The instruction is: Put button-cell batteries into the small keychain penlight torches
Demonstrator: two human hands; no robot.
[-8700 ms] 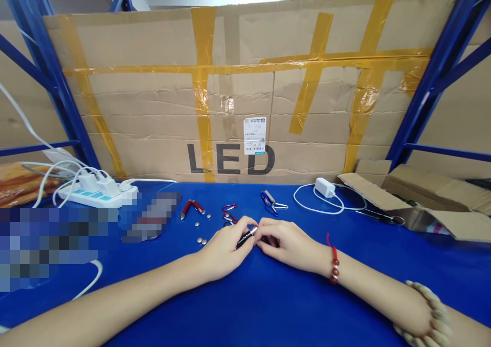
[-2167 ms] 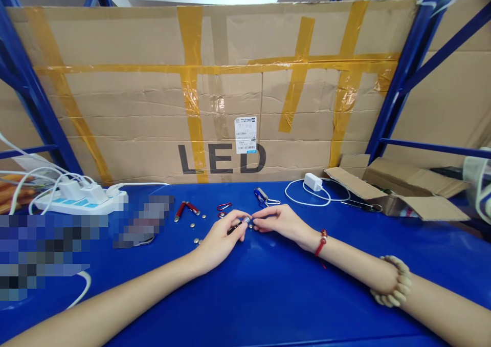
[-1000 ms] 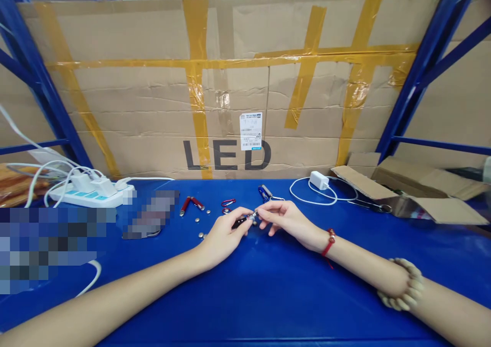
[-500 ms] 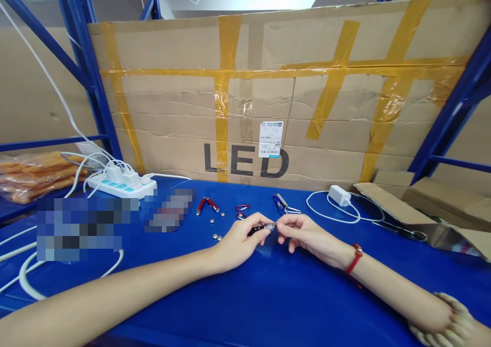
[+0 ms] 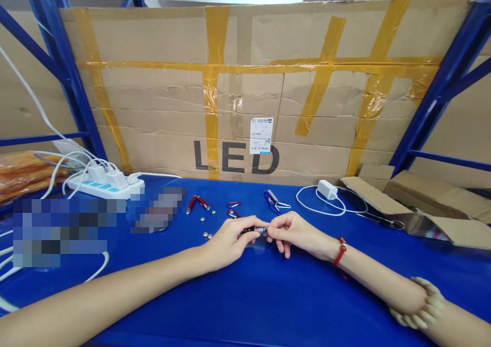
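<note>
A small black cylinder with a silvery end (image 5: pixel 261 230) lies between the fingers of my left hand (image 5: pixel 229 240), which closes round its dark part. The fingertips of my right hand (image 5: pixel 293 233) pinch at the silvery end; the fingers hide the tip. Just beyond my left hand are red carabiners (image 5: pixel 233 204). Two red tubes (image 5: pixel 198 203) and several button cells (image 5: pixel 205 234) rest to its left. Behind my right hand lie a blue tube and a grey one with a clip (image 5: pixel 273 198).
A white power strip (image 5: pixel 103 187) with cables stands at the left, near blurred-out items. At the right are a white charger (image 5: pixel 327 189) with its cable, scissors (image 5: pixel 387 222) and an open cardboard box (image 5: pixel 429 203). A large cardboard sheet (image 5: pixel 161 122) stands behind the blue table (image 5: pixel 245 306).
The view has turned slightly right, so everything sits further left. Both hands keep hold of the cylinder, and more of its silvery end shows.
</note>
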